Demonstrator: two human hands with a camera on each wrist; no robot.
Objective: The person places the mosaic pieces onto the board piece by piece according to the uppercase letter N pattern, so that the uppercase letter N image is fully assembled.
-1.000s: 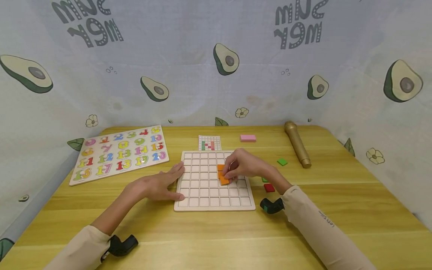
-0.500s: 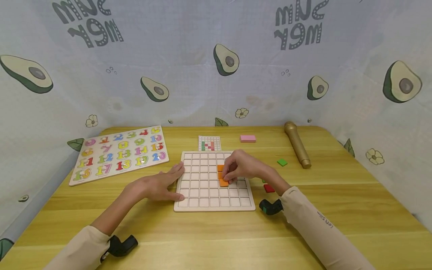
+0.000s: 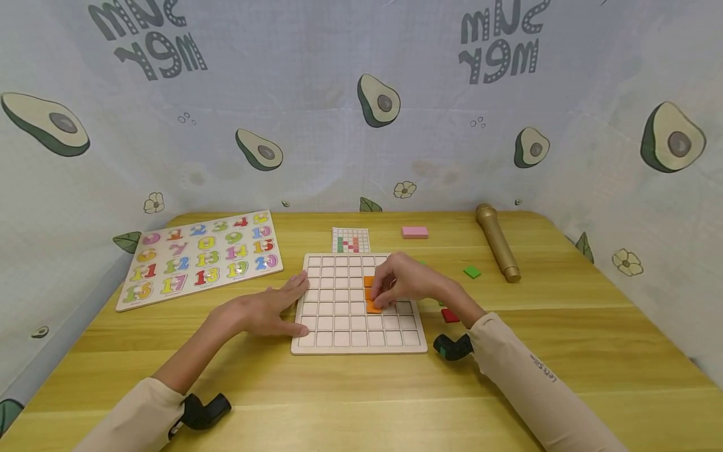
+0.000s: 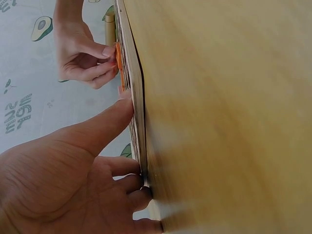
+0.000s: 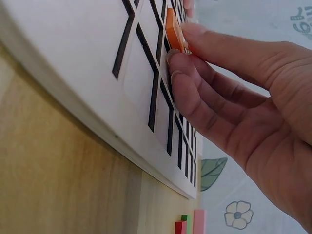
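Right now it's all at the fingertips of the right hand (image 3: 403,276): thumb and fingers pinching an orange tile (image 3: 373,307) against the board (image 3: 334,322). That tile is at the near end of an orange column running straight away from the person, with a middle tile (image 3: 368,293) just beyond it and a far tile (image 3: 369,281) past that. It looks square, so no long axis to speak of; what counts is how its edges line up with the cell lines. The right hand comes at it from the right and is easily the nearer one. Across the grid, the left hand (image 3: 262,314) lies spread at the board's left edge, thumb on top, grasping no tile. And the awkward bit: those pinching fingers cover part of the tile, so whether it's flat in its cell or standing proud, I can't tell. Cells under the palm are hidden too. By the right wrist only a sliver of a green piece (image 3: 442,302) peeps out, next to a red tile (image 3: 450,315) on the counter (image 3: 339,402).
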